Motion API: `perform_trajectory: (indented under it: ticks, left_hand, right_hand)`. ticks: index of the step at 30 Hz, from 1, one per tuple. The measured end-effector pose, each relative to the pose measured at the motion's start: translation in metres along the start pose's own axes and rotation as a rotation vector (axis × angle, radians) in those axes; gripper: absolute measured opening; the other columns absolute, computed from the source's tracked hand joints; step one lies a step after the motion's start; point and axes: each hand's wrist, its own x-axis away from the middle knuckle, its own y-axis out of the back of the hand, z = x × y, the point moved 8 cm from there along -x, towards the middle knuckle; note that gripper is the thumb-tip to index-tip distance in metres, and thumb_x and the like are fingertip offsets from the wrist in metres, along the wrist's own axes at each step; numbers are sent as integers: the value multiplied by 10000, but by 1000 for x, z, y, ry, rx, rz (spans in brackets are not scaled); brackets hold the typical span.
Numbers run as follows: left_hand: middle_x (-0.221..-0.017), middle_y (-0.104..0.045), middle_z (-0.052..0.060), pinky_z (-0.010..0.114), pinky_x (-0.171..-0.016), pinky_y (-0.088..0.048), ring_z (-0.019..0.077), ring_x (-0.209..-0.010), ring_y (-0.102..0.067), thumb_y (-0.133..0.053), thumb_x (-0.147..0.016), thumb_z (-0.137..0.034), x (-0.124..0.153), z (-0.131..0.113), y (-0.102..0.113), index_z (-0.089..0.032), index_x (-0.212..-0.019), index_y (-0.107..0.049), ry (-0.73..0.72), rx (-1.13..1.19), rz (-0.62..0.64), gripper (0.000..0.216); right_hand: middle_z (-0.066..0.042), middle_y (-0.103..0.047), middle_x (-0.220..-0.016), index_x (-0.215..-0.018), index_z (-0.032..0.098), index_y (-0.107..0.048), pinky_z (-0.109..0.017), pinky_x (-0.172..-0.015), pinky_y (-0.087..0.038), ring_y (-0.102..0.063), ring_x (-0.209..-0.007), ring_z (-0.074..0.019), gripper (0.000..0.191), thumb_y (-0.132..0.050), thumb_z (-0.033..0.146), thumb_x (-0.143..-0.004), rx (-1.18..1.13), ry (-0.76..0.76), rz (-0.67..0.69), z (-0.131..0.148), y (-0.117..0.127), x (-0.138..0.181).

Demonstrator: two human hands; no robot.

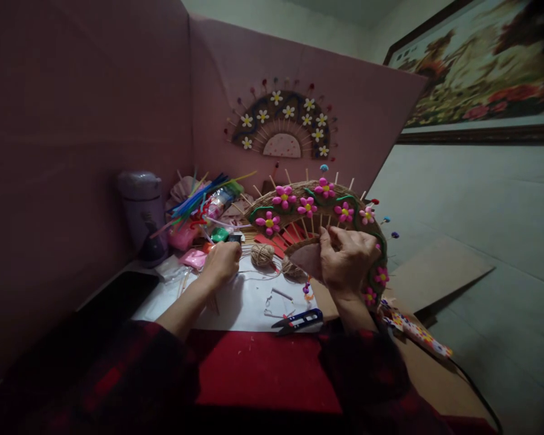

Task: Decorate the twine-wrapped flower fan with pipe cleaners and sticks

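My right hand (348, 261) pinches the sticks of a craft fan (307, 206) near its brown half-round base. The fan is held up and tilted, with pink clay flowers, green wavy strips and sticks along its twine-covered arc; a few sticks end in blue or red balls. My left hand (223, 263) is closed over the white sheet, next to a small dark object (234, 239); what its fingers hold is hidden. Balls of twine (262, 255) lie between my hands. Thread snips (298, 321) lie on the table below the fan.
Behind hangs a finished-looking fan (288, 112) with white flowers on a pink board. At left stand a purple tumbler (141, 217) and a heap of coloured pipe cleaners (199, 199) and clay packets. A black phone-like slab (120, 296) lies front left; a patterned glue gun (417, 334) lies right.
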Motion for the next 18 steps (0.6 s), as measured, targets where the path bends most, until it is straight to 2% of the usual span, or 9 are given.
perform_trajectory:
  ticks: [4, 6, 8, 11, 14, 18]
  left_hand:
    - [-1083, -579, 89, 306, -792, -392, 213, -965, -518, -489, -811, -192, 0, -45, -6, -187, -1064, -573, -243, -13, -96, 267]
    - [-1119, -550, 93, 337, -801, -396, 228, -976, -504, -474, -841, -294, -2, -58, -16, -204, -1103, -548, -264, -63, -122, 287]
    - [-1143, -529, 93, 364, -804, -396, 259, -1037, -475, -483, -836, -320, -5, -62, -29, -237, -1129, -537, -270, -127, -104, 309]
    - [-1171, -502, 77, 369, -804, -402, 266, -1057, -468, -548, -786, -255, -8, -59, -47, -276, -1164, -514, -290, -139, -37, 380]
    - [-1187, -476, 61, 343, -817, -411, 228, -1024, -495, -553, -762, -192, -6, -54, -50, -306, -1225, -462, -316, -11, -28, 485]
    - [-1188, -471, 55, 333, -831, -420, 211, -1011, -495, -595, -729, -208, 1, -63, -44, -315, -1256, -434, -395, 147, -72, 562]
  right_hand:
    - [-78, -633, -779, -835, 198, -683, -399, -808, -296, -437, -892, -252, 248, -550, 407, -817, 13, 18, -22, 5, -1, 1]
    - [-73, -632, -783, -833, 201, -682, -393, -809, -296, -432, -901, -250, 230, -563, 396, -808, 27, 41, -34, 10, 0, 1]
    - [-72, -628, -782, -835, 200, -679, -389, -810, -295, -427, -907, -249, 221, -564, 385, -808, 34, 62, -26, 14, 0, 2]
    - [-76, -624, -781, -846, 193, -675, -392, -813, -297, -420, -911, -249, 220, -548, 370, -819, 23, 77, -12, 17, 1, 2]
    - [-81, -626, -784, -858, 186, -676, -398, -814, -301, -417, -912, -252, 223, -547, 364, -821, 14, 78, -10, 17, 1, 2]
    - [-83, -629, -803, -870, 186, -674, -409, -824, -288, -414, -922, -256, 220, -549, 359, -819, 3, 74, 0, 18, -1, 4]
